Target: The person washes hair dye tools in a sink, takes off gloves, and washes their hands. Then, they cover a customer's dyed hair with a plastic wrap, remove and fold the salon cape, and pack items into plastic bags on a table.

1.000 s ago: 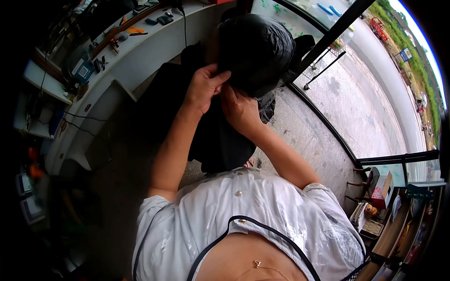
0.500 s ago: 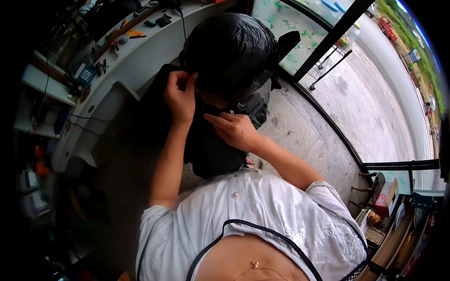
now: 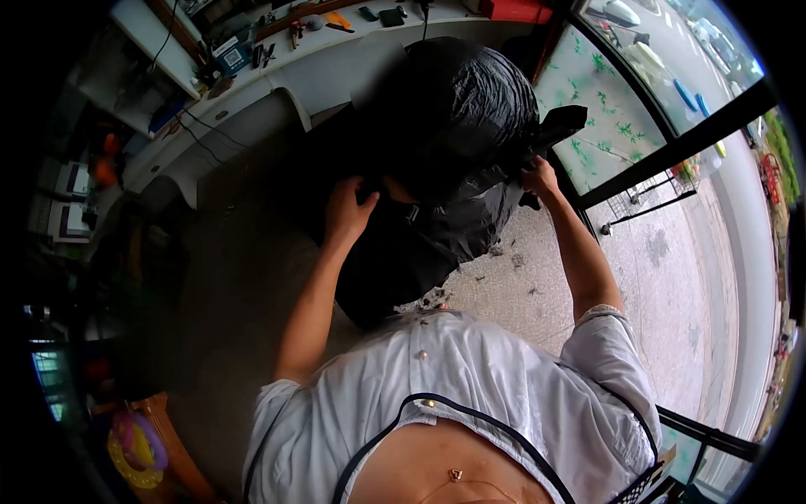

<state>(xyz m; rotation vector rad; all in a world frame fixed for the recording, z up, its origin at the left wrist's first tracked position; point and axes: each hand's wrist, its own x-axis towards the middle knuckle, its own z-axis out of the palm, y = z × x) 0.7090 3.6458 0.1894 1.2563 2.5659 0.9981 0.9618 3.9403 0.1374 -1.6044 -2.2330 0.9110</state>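
In front of me a seated person's head is wrapped in a black plastic bag [image 3: 495,92], with a knotted tail sticking out to the right. Black plastic and dark cloth [image 3: 403,260] cover the shoulders and body below it. My left hand [image 3: 346,212] is at the near left side of the neck, its thumb apart from the fingers; the fingertips partly merge with the black covering. On the right, my right hand [image 3: 540,178] has its fingers closed on the plastic just below the knotted tail.
A white counter [image 3: 319,42] behind the person bears combs, clips and a QR-code sign [image 3: 232,59]. A white chair [image 3: 290,109] stands at left. Dark hair clippings [image 3: 518,260] lie on the floor. A glass door frame [image 3: 680,147] and wire cart [image 3: 651,197] are at right.
My right hand has gone from below the chin out to the right, onto the plastic behind the head. My left hand has lowered from the forehead side to the neck. The view has turned.
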